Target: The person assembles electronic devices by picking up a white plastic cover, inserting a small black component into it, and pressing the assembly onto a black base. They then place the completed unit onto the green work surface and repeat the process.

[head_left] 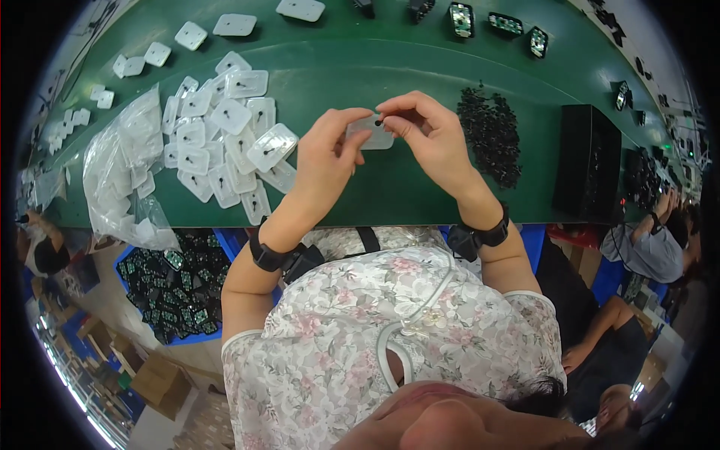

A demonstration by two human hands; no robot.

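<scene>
My left hand [328,150] is closed on the left edge of a translucent white plastic plate [381,141] with rounded corners, held over the green table. At the plate's upper edge, my right hand [429,139] pinches a small black part [379,122] between thumb and index finger. Whether that part sits in the plate or only touches it, I cannot tell. Left of my hands lies a heap of similar white plates [231,118], many with a small black piece at the middle. A pile of small black parts [489,135] is spread to my right.
A clear plastic bag [124,165] with white plates lies at the left edge of the table [337,67]. To the right stands a black box [589,161]. Circuit-board units [462,20] line the far side. Below left, a blue bin [196,340] holds many boards. Other people sit nearby.
</scene>
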